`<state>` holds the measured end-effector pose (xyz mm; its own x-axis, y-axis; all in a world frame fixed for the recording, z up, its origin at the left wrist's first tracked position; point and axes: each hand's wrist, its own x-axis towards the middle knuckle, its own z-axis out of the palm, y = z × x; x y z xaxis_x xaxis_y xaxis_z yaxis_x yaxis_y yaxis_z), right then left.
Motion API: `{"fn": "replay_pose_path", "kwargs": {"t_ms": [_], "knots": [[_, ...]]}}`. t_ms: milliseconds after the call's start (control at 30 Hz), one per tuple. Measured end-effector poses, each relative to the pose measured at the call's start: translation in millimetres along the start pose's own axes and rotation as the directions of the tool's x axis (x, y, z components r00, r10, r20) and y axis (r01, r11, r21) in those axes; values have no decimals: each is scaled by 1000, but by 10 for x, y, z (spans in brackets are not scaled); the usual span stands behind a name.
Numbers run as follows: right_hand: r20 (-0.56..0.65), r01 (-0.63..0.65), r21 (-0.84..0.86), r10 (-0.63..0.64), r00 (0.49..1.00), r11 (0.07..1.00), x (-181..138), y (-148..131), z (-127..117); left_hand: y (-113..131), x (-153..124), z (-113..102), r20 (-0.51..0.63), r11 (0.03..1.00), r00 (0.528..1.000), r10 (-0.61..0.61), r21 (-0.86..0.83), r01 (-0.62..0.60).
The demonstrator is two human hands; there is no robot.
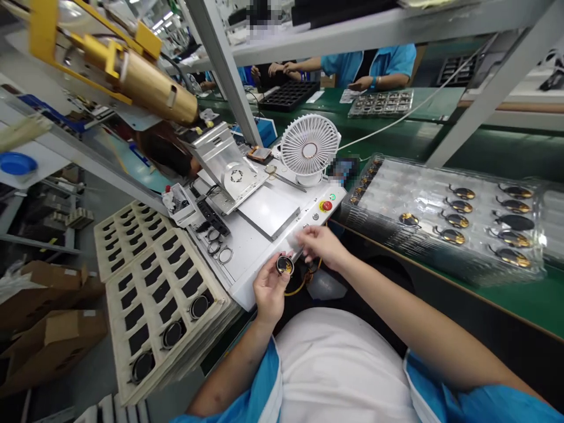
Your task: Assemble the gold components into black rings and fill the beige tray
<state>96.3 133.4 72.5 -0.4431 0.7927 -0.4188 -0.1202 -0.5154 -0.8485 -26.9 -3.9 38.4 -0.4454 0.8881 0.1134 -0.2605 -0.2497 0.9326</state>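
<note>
My left hand (pixel 269 289) is closed around a small round black part with a gold centre (pixel 285 265), held at the front edge of a white machine base (pixel 264 235). My right hand (pixel 318 244) pinches a thin silvery tool (pixel 296 254) whose tip meets the round part. Both hands are close together over the base's front corner. Several loose metal rings (pixel 219 248) lie on the base to the left of my hands.
Stacked cream trays (pixel 152 294) with black pockets, a few holding round parts, sit at the left. A clear blister tray (pixel 445 217) with gold parts lies at the right on the green bench. A white fan (pixel 309 148), a red button (pixel 326 205) and a gold press head (pixel 145 82) stand behind. Another person's arms (pixel 352 67) work at the far bench.
</note>
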Motion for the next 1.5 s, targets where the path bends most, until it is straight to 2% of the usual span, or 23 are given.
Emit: {"fn": "replay_pose_path", "kwargs": {"t_ms": [67, 100, 167, 233, 333, 433, 533, 633, 800, 1200, 1300, 1367, 1433, 1467, 1500], "knots": [[-141, 75, 1, -74, 987, 997, 285, -197, 5, 84, 33, -12, 78, 999, 996, -30, -11, 31], [-171, 100, -4, -99, 980, 995, 403, -281, 11, 118, 42, -13, 113, 999, 993, -36, 3, 36], [-197, 141, -13, -141, 970, 990, 553, -396, 25, 161, 43, -7, 141, 998, 990, -7, 59, -1], [-195, 184, -15, -183, 964, 983, 559, -427, 27, 169, 24, -4, 131, 987, 990, 56, 140, -75], [-143, 235, -18, -235, 961, 972, 296, -331, -1, 142, -25, -13, 128, 949, 982, 136, 269, -166], [-2, 273, -38, -273, 962, 961, -161, -158, -56, 110, -73, -19, 163, 907, 973, 165, 362, -214], [122, 241, -108, -227, 966, 965, -584, -15, -98, 98, -99, 5, 205, 867, 965, 166, 436, -242], [131, 221, -184, -198, 971, 958, -816, 67, -109, 103, -103, 54, 251, 831, 950, 188, 474, -290], [87, 248, -242, -233, 968, 938, -862, 109, -128, 123, -97, 113, 298, 782, 924, 238, 506, -364], [81, 225, -338, -210, 974, 914, -842, 196, -130, 166, -136, 112, 299, 749, 923, 244, 547, -375], [78, 240, -277, -228, 971, 930, -815, 222, -158, 115, -170, 106, 268, 780, 942, 204, 537, -322], [135, 183, -195, -159, 978, 964, -821, 239, -208, 55, -200, 109, 267, 817, 947, 177, 496, -293], [217, 85, -112, -59, 974, 990, -853, 241, -315, -10, -217, 117, 337, 846, 930, 147, 444, -294], [221, 57, -78, -38, 975, 995, -881, 229, -406, -41, -217, 121, 394, 855, 910, 132, 420, -306], [171, 66, -57, -55, 984, 996, -920, 208, -532, -68, -209, 124, 451, 860, 885, 118, 399, -318]]}}
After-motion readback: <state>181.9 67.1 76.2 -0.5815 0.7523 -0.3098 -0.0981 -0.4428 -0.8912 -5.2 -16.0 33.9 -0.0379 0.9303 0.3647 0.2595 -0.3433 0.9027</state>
